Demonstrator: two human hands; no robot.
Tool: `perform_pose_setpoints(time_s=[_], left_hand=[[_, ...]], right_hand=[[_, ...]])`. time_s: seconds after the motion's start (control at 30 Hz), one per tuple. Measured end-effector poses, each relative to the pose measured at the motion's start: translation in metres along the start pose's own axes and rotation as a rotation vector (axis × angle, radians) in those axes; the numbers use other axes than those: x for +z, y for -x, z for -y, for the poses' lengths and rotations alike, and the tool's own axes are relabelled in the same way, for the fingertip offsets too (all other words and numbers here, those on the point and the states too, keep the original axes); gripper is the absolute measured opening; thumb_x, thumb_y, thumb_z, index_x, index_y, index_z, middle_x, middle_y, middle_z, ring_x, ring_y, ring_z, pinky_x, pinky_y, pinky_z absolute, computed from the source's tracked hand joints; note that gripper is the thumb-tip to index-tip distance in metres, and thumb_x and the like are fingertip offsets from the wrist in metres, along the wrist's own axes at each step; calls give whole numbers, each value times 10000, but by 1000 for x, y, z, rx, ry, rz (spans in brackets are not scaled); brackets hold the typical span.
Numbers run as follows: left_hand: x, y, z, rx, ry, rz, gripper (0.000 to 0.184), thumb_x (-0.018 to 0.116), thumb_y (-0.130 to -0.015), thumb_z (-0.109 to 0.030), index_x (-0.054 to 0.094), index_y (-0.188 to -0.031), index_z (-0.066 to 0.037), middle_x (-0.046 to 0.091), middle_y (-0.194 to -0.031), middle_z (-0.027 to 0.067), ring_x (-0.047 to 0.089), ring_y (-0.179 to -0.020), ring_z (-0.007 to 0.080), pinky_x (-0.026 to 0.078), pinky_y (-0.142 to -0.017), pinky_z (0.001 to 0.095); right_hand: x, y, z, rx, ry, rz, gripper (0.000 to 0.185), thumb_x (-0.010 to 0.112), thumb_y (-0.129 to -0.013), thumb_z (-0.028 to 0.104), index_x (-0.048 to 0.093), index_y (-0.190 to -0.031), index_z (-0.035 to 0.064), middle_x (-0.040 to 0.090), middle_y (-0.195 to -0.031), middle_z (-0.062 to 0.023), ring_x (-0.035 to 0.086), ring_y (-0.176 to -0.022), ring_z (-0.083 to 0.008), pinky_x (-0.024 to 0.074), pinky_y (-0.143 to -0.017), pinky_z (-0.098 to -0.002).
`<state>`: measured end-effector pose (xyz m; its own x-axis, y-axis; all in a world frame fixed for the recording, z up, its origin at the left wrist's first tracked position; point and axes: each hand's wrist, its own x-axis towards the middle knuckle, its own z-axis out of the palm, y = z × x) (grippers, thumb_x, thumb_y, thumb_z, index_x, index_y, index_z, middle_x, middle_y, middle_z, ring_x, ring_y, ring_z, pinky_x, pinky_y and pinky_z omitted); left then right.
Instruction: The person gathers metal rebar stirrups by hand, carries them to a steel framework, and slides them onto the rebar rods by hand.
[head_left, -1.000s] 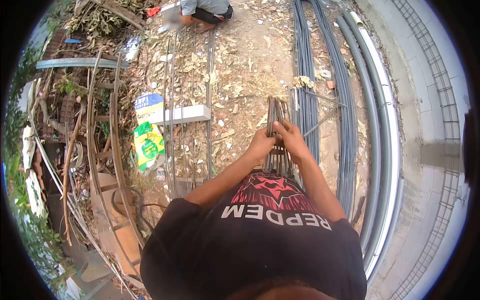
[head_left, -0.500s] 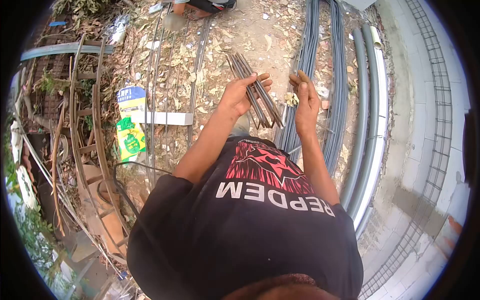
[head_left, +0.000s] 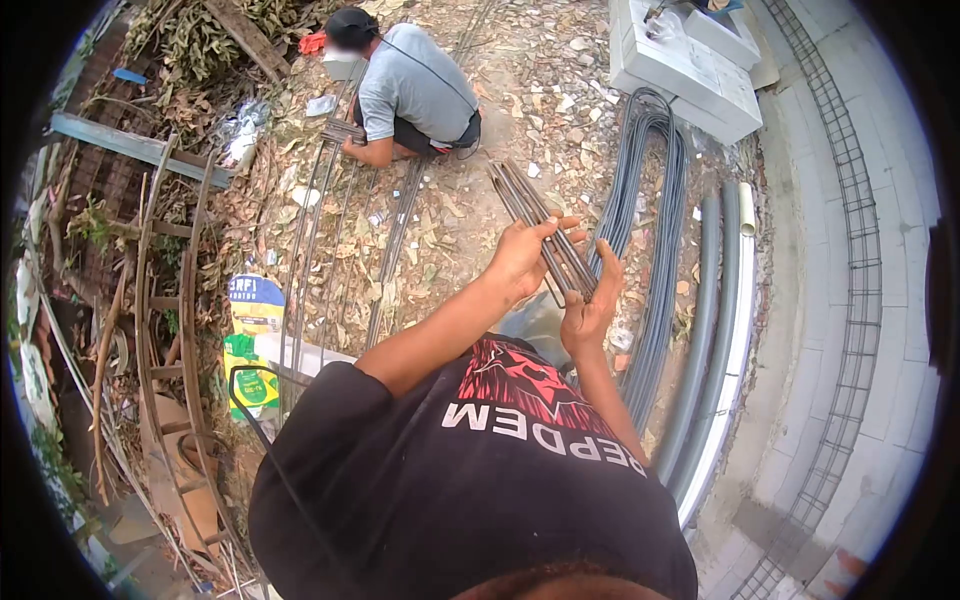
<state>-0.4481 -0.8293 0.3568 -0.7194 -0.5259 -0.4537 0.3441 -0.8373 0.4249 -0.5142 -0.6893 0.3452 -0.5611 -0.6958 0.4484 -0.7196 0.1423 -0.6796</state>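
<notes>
A bundle of thin bent steel bars (head_left: 545,228) slants in front of my shirt. My left hand (head_left: 524,256) is wrapped round its middle, thumb on top and fingertips showing on the far side. At the lower end of the bundle, my right hand (head_left: 592,305) touches the bars with its thumb and palm; its fingers are stretched out beside them. Just beyond my right hand lies a looped bundle of long grey rebar (head_left: 668,215) on the ground.
Ahead, a person in a grey shirt (head_left: 418,85) crouches by long rods (head_left: 312,215). White blocks (head_left: 690,72) stand at the upper right. Grey pipes (head_left: 705,330) run along the right. A wooden ladder (head_left: 150,320) and a yellow-green bag (head_left: 252,375) lie left.
The view has tilted up, showing more of the crouching person and the white blocks. My right hand, apart from the bars half a second ago, now touches their lower end.
</notes>
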Motion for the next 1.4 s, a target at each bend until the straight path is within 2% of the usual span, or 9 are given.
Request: perform_pose_setpoints(time_s=[0.03,0.17,0.3,0.53,0.7,1.03,1.17,1.27,1.4], left_hand=[[-1,-22,-6,-10,-5,-10,228,494,-1031,-78,489,-1235,22,632,-1226,219,644,-1142,360,571,-953,514],[11,-122,-24,-18,-55,-88,189,485,-1031,-73,503,-1196,17,618,-1262,223,643,-1139,354,578,-932,523],[27,-237,-38,1,-4,-195,189,481,-1033,-85,499,-1194,13,612,-1271,221,656,-1080,339,598,-871,502],[101,-363,-112,321,-57,-359,248,524,-1030,-112,508,-1223,45,701,-1171,191,678,-970,255,609,-758,450],[131,-455,-171,396,-26,-425,284,574,-1017,-165,495,-1176,56,727,-1150,155,677,-890,216,578,-771,391],[186,-689,-315,207,-241,-338,260,584,-1013,-134,564,-1197,48,732,-1141,134,675,-856,188,569,-696,353],[217,-767,-363,257,-246,-242,268,587,-996,-105,567,-1204,62,742,-1097,145,673,-937,198,552,-841,367],[225,-818,-402,312,-329,-214,276,595,-985,-97,578,-1204,70,744,-1093,146,669,-982,197,528,-907,357],[213,-892,-450,285,-380,-272,286,607,-980,-110,603,-1194,79,748,-1096,137,662,-1018,189,516,-916,353]], right_hand=[[4,-16,-11,1,-28,50,840,557,-935,626,420,-1436,-35,503,-1371,-255,468,-1282,-431,354,-1087,-508],[15,-114,-47,161,-39,267,638,777,-799,255,506,-1322,9,580,-1243,-199,549,-1188,-386,417,-1028,-468],[46,-235,-126,138,-95,475,576,792,-767,142,534,-1272,42,683,-1018,-154,689,-928,-287,530,-821,-400],[93,-438,-174,226,-169,886,628,783,-757,238,504,-1268,2,713,-963,-238,708,-937,-405,533,-810,-448],[167,-547,-235,402,-480,1085,327,755,-791,107,617,-1041,-53,704,-819,-103,673,-665,-141,528,-578,-298],[256,-785,-309,836,-757,982,201,713,-914,100,614,-1054,-3,703,-829,-91,680,-620,-162,562,-571,-283],[281,-855,-322,784,-824,795,207,686,-931,78,598,-1100,-3,703,-876,-79,690,-658,-155,571,-583,-285],[307,-905,-325,753,-805,775,266,711,-926,134,598,-1123,-4,709,-991,-75,687,-861,-143,556,-758,-297],[362,-979,-356,778,-797,897,252,715,-931,164,593,-1080,2,685,-829,-82,657,-644,-163,538,-599,-295]])
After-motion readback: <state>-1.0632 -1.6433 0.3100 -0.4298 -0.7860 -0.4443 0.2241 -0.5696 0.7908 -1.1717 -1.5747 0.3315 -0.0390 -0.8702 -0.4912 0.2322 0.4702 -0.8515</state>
